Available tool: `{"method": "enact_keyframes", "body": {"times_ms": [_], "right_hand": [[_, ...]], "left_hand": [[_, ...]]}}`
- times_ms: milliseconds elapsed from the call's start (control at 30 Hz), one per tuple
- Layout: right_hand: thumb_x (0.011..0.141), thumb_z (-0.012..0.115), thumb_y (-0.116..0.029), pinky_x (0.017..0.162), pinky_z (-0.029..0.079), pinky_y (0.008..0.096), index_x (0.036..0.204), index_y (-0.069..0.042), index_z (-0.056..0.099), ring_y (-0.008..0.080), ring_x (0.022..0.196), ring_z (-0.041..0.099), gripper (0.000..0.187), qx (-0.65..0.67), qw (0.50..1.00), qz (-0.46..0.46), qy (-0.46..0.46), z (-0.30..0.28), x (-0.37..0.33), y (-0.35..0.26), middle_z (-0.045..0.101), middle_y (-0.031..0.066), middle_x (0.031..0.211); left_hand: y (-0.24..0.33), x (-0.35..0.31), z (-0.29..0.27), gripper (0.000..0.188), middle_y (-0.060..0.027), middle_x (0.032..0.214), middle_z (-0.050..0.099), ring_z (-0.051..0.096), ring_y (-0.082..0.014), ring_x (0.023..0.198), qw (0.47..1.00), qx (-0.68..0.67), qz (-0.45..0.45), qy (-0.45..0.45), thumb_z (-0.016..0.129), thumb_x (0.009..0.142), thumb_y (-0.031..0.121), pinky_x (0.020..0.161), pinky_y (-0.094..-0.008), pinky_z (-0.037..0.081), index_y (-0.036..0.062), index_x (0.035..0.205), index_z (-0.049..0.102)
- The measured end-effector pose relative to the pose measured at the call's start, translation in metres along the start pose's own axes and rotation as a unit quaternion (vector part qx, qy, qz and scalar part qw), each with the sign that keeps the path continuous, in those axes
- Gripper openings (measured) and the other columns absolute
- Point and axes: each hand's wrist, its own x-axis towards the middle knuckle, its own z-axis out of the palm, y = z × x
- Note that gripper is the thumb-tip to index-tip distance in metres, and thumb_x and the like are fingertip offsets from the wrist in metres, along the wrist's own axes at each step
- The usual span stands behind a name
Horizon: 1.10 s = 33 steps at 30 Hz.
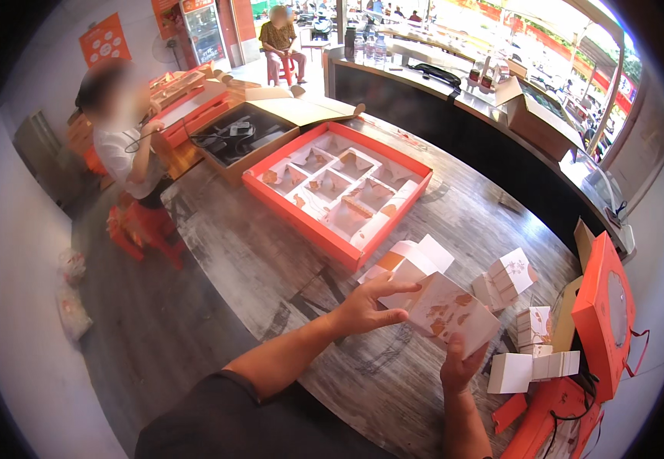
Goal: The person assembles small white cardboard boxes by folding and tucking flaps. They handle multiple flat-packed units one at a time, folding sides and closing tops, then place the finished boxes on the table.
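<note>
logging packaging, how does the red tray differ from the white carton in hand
The red tray lies on the table; the white carton is in the right hand. The tray is wide and divided into compartments; the carton is smaller, with no dividers showing. Both show brownish patterns.

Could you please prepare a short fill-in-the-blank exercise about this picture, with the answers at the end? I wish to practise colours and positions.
1. The left hand and right hand both touch one patterned ____ carton.
2. In the picture, the brown cardboard box is to the ____ of the compartmented tray.
3. The seated person uses a ____ stool.
Missing words: white; left; red.
</note>
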Motion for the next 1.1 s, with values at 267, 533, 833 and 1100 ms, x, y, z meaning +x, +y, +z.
{"method": "enact_keyframes", "body": {"times_ms": [267,533,833,1100], "right_hand": [[0.097,0.065,-0.005,0.113,0.038,0.0377,0.154,0.005,0.034,0.0244,0.13,0.051,0.065,0.0,0.999,0.025,0.024,0.003,0.001,0.0,0.051,0.0152,0.144],[0.095,0.069,-0.001,0.107,0.043,0.0351,0.151,0.001,0.039,0.0188,0.123,0.054,0.064,0.091,0.994,0.054,-0.013,0.013,0.012,-0.01,0.055,0.0098,0.139],[0.091,0.072,-0.003,0.082,0.052,0.0306,0.112,0.002,0.068,0.0153,0.092,0.065,0.022,0.011,0.997,0.078,-0.001,0.006,0.015,-0.013,0.071,0.0048,0.104],[0.094,0.062,-0.002,0.074,0.054,0.0326,0.112,0.004,0.069,0.0174,0.082,0.067,0.02,-0.135,0.98,-0.007,-0.145,-0.007,0.029,-0.019,0.073,0.0059,0.096]], "left_hand": [[0.007,0.001,0.001,0.036,-0.0102,0.111,0.061,0.059,-0.023,0.108,0.999,0.026,0.024,0.029,0.09,0.081,0.027,0.092,-0.0344,0.05,0.0063,0.099,0.066],[-0.004,-0.002,0.002,0.03,-0.0058,0.092,0.065,0.06,-0.0164,0.087,0.99,0.073,0.081,0.09,0.089,0.081,0.01,0.077,-0.031,0.05,0.0064,0.096,0.064],[0.009,0.0,0.022,0.062,-0.0102,0.11,0.07,0.065,-0.0138,0.102,0.981,-0.069,0.075,0.167,0.084,0.086,0.011,0.094,-0.0297,0.053,0.0039,0.141,0.057],[0.026,0.002,-0.01,0.059,-0.0061,0.108,0.065,0.064,-0.0119,0.092,0.994,0.082,0.078,-0.001,0.085,0.085,0.013,0.08,-0.0297,0.055,0.0061,0.136,0.057]]}}
